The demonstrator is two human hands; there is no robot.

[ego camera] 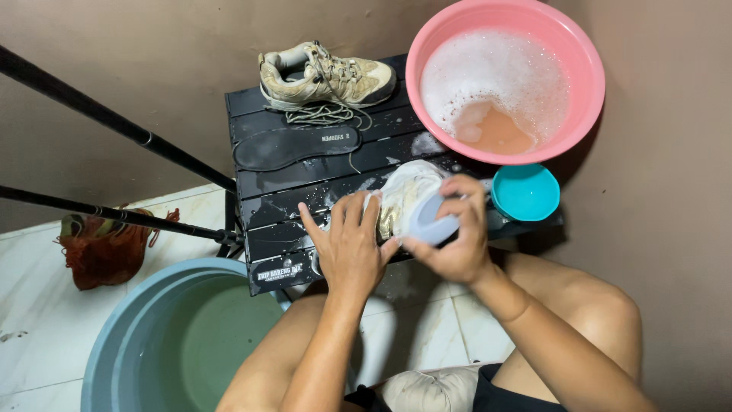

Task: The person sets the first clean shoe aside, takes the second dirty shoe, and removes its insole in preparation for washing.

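Fingers of left hand [349, 246] spread on soapy shoe [404, 194] at table [259, 198] edge; right hand [455, 229] fingers pinching brush [432, 221].

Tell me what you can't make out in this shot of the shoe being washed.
Head view only:
- Shoe being scrubbed: mostly covered by the left hand and right hand.
- Scrubbing tool: its working face is hidden against the shoe.
- Pink basin: foam hides the bottom.
- Grey tub: cut off by the bottom edge.
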